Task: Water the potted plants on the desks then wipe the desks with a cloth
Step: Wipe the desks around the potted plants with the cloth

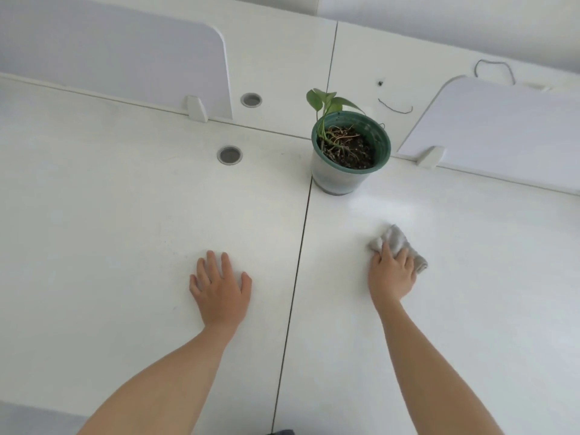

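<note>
A small green-leafed plant grows in a green-rimmed pot (340, 174) that stands on the right white desk (470, 277), close to the seam between two desks. My right hand (392, 274) presses a crumpled grey cloth (396, 241) flat on the right desk, in front of the pot. A faint wet sheen shows on the desk between cloth and pot. My left hand (221, 288) rests palm down with fingers spread on the left white desk (110, 246), holding nothing.
A dark seam (298, 262) runs between the two desks. White divider panels (110, 58) (502, 127) stand at the back of each desk. Two round grey cable grommets (229, 154) (251, 99) sit behind my left hand. Thin dark cords (395, 107) lie beyond the pot.
</note>
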The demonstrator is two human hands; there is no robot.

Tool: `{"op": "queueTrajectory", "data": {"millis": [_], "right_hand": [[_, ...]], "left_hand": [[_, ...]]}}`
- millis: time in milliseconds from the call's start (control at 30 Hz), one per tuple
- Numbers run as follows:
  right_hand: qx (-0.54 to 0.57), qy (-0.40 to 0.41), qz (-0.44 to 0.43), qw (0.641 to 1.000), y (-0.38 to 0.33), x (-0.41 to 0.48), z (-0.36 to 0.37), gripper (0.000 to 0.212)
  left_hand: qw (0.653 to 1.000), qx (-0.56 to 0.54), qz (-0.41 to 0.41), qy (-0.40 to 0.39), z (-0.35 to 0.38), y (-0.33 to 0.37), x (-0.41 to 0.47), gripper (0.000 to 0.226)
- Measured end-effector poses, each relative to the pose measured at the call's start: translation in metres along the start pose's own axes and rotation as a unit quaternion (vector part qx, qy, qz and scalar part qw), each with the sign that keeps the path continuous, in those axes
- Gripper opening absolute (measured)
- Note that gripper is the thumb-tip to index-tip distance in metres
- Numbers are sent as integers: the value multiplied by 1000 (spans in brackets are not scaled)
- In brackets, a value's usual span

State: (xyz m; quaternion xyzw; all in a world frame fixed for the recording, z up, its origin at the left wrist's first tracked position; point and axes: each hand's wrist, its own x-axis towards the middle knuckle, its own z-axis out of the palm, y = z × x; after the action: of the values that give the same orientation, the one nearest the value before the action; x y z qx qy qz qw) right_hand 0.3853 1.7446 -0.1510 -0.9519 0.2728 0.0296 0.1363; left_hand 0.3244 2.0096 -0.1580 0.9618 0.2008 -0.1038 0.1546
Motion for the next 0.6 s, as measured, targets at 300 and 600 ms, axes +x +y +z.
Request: {"op": "queueTrajectory", "data": {"millis": [300, 600], "right_hand": [[63, -202, -170, 962, -49, -81, -39, 28], [248, -137, -85, 955, 7, -162, -70, 24]], "left_hand": [[1000, -22, -2, -6, -10, 1, -1, 55], [980, -195, 39, -21, -58, -32, -38, 42]]}}
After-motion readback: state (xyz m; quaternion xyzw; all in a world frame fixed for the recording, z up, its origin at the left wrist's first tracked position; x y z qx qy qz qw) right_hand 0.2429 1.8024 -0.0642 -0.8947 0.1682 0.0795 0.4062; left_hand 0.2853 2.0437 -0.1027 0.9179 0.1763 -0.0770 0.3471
